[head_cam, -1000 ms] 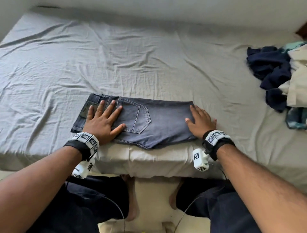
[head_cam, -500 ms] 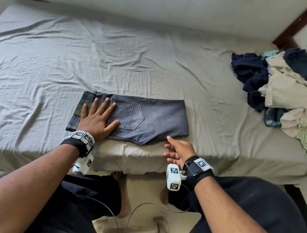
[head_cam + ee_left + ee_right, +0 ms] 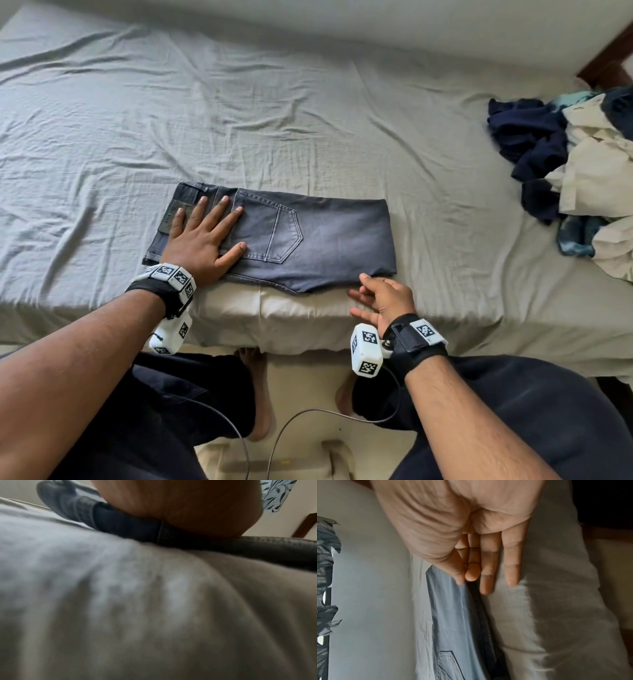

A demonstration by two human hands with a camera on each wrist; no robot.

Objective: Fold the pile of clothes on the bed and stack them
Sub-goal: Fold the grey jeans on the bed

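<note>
Folded dark grey-blue denim jeans [image 3: 284,240] lie on the grey-sheeted bed [image 3: 308,120] at its near edge, long axis running 9 to 3 o'clock across the person's front. Waistband end at 9, folded end at 3, back pocket facing up.

Left hand [image 3: 200,245] flat on the waistband end, fingers straight and spread, palm pressing the denim down. Grips nothing. The left wrist view shows the heel of that hand bearing on the jeans' near edge [image 3: 171,536] above the sheet.

Right hand [image 3: 383,298] sits at the jeans' near corner at the 3 o'clock end, palm turned sideways, fingers extended and relaxed. The right wrist view shows its fingertips [image 3: 471,573] at the layered edge of the denim [image 3: 458,615], touching or just beside it; no pinch can be made out. Reads as released.

Pile of unfolded clothes [image 3: 575,164], navy, cream and teal, lies well apart at about 2 o'clock from the jeans, nearer the right hand.

Judgement: with the left hand anchoring at 9, the right hand is the free one and already at the 3 o'clock end. Any further fold would run along the long axis, 3 toward 9; otherwise the jeans look ready to start a stack.
</note>
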